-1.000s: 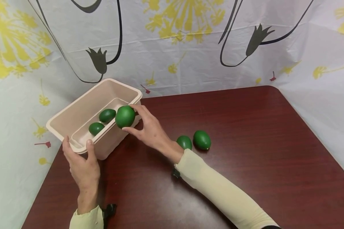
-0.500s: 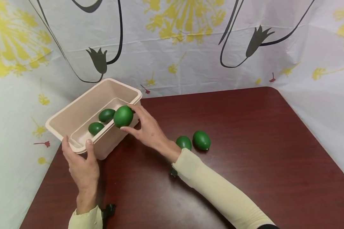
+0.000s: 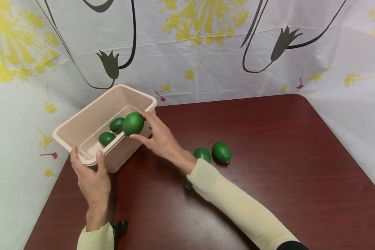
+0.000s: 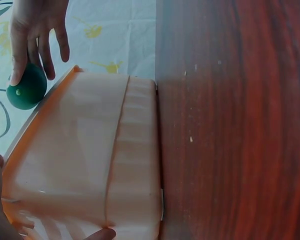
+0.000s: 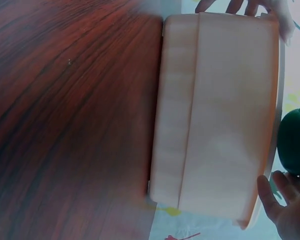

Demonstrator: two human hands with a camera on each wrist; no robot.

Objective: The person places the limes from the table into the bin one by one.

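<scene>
My right hand (image 3: 162,139) pinches a green lime (image 3: 133,123) between thumb and fingers, over the near long rim of a beige plastic bin (image 3: 81,114). In the right wrist view, the held lime (image 5: 293,142) is at the right edge, beside the bin's rim. My left hand (image 3: 92,182) grips the bin's near left corner, thumb and fingers on its rim. Inside the bin lie two limes, a front lime (image 3: 106,139) and a farther lime (image 3: 116,124). On the table, one lime (image 3: 221,152) sits beside another lime (image 3: 202,155), which my right forearm partly hides.
The dark red wooden table (image 3: 268,139) carries the bin at its far left. A white sheet (image 3: 181,41) with yellow and grey flower prints hangs behind and beside the table.
My right hand has moved slightly left with the lime, farther over the bin's rim. The left hand keeps its grip on the bin, and the other limes stay where they were.
</scene>
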